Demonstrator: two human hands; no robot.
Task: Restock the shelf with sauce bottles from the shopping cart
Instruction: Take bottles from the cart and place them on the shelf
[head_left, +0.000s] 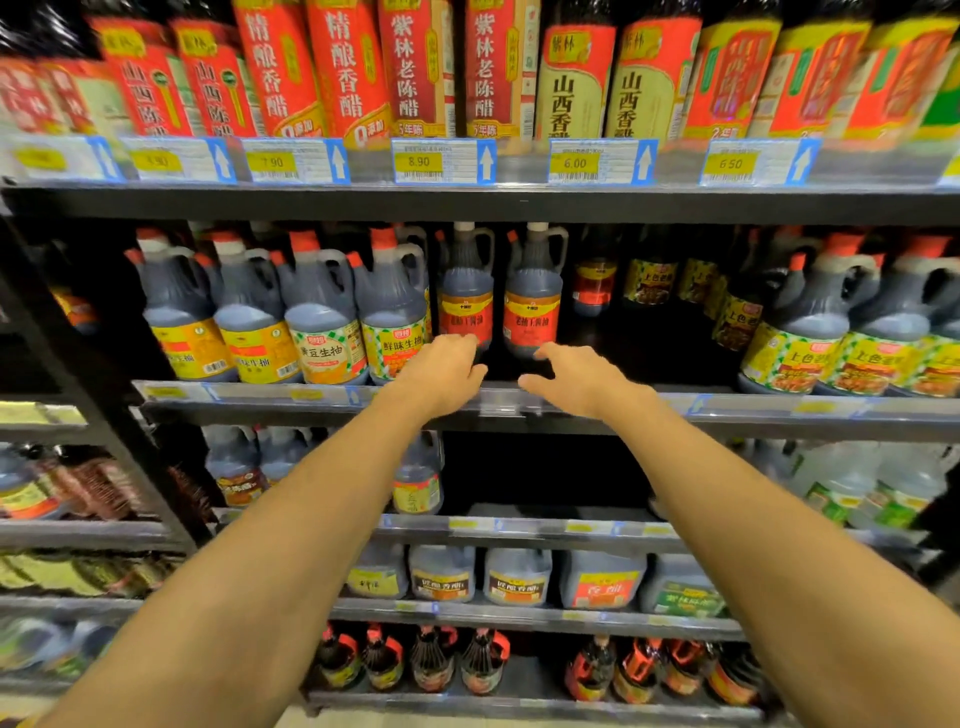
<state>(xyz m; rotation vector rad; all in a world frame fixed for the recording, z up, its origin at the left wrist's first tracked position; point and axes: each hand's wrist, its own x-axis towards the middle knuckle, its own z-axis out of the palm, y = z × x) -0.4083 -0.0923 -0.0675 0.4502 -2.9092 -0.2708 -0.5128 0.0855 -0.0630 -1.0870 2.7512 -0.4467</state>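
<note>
1. A tall dark supermarket shelf (519, 205) fills the view – several tiers, with yellow price tags (418, 161) along the top tier's front edge.
2. Top tier: a row of tall vinegar bottles (415, 67) with red and cream labels; the middle tier holds dark jugs with red caps (322, 312) at left.
3. Two dark sauce bottles (466, 291) with red-and-yellow labels stand side by side, mid-shelf, set back from the edge.
4. Two bare forearms reach up; the left hand (441, 374) and right hand (576, 376) hover just before these bottles, fingers loosely spread – holding nothing.
</note>
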